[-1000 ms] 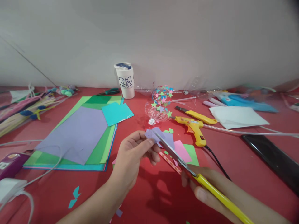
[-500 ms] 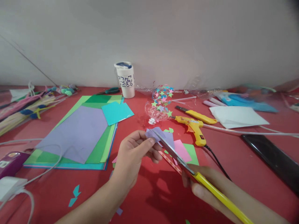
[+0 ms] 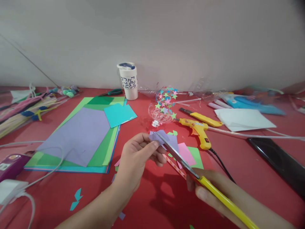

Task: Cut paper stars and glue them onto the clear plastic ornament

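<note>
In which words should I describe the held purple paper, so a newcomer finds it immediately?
Over the red table, nearer than the white cup, find the left hand. It pinches a small purple paper at the tip of the scissors. Unlike the big purple sheet on the stack, it is the one held.

A pale gray wall (image 3: 202,38) rises directly behind a red tabletop (image 3: 154,203) in soft light, a thin dark line (image 3: 28,59) slanting down toward the tabletop's far edge.
</note>
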Available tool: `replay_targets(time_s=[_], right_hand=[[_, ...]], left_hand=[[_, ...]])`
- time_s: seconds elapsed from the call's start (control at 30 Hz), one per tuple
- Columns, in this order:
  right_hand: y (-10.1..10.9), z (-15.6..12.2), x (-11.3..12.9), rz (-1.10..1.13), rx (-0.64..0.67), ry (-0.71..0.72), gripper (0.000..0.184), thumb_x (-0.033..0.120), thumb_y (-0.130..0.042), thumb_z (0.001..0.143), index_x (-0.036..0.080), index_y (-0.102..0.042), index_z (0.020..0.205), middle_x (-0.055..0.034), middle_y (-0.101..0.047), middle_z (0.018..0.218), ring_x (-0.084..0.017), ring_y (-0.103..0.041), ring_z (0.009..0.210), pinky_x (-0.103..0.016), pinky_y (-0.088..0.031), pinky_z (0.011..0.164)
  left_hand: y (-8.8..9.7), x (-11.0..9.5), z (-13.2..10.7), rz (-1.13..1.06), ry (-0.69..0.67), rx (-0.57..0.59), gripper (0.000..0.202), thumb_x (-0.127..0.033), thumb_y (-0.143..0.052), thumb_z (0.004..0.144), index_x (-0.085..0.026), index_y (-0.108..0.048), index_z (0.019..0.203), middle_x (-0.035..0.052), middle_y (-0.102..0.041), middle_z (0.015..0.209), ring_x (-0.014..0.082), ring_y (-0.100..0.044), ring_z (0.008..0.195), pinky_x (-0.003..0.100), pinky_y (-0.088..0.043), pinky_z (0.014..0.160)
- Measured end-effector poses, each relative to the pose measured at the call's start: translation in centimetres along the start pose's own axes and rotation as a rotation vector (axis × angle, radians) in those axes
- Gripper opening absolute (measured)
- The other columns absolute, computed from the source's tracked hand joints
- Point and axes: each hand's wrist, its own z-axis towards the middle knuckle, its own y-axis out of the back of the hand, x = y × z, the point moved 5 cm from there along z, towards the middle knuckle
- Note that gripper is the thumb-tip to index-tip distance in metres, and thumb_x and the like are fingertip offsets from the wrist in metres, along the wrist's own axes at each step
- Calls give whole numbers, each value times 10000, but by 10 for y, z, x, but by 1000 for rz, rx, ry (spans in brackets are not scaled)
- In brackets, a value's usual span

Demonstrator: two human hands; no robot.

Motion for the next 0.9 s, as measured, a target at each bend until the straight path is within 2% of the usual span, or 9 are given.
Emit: replay_targets(time_s=[0.2,0.3,0.37,0.53,0.7,0.83,0.9], right_hand=[[-5,1,-1,17,87,-39,498,736,-491,710,252,-437,608,-55,-657,693,-267,-612,676,-290,-438,478],[-4,-1,2,36,95,-47,547,791,-427,709,251,-476,641,-62,-663,719,-280,-621,722,-299,-442,509],[-4,-1,4,46,121,-38,548,798,-453,691,254,-509,659,-47,-654,692,-270,-616,694,-298,-439,510],[-3,0,3,41,127,-20,464,726,-520,705,266,-499,645,-22,-636,644,-251,-598,622,-293,-440,489],[-7,1,-7,13,177,12,407,660,-492,752,269,-452,645,-23,-634,652,-253,-601,618,-287,-447,461],[-7,0,-13,-8,157,0,410,651,-460,777,263,-461,646,-22,-628,647,-238,-585,594,-282,-450,450],[-6,-1,-13,-18,94,-1,439,674,-464,766,256,-459,636,-17,-613,634,-226,-569,581,-279,-445,453]], left_hand=[[0,-1,1,0,9,-4,125,-106,-596,774,-139,-569,657,-2,-673,560,89,-611,427,151,-484,409],[0,-1,1,-17,23,-5,128,-108,-600,770,-139,-557,654,0,-670,553,89,-608,423,149,-477,401],[0,-1,1,-27,27,-7,126,-109,-599,769,-139,-554,656,2,-670,554,91,-609,423,150,-476,400],[0,-2,-1,-28,7,-8,111,-111,-602,768,-137,-568,665,10,-680,574,96,-618,436,155,-482,412],[0,-1,-1,-20,19,-9,115,-114,-603,768,-144,-557,667,8,-681,566,99,-619,434,159,-485,416],[-1,0,-1,-15,22,-9,114,-132,-610,768,-147,-549,672,10,-681,574,98,-614,435,164,-483,415],[-1,1,-1,-6,27,-10,111,-140,-611,772,-146,-550,679,10,-680,580,96,-613,440,164,-483,421]])
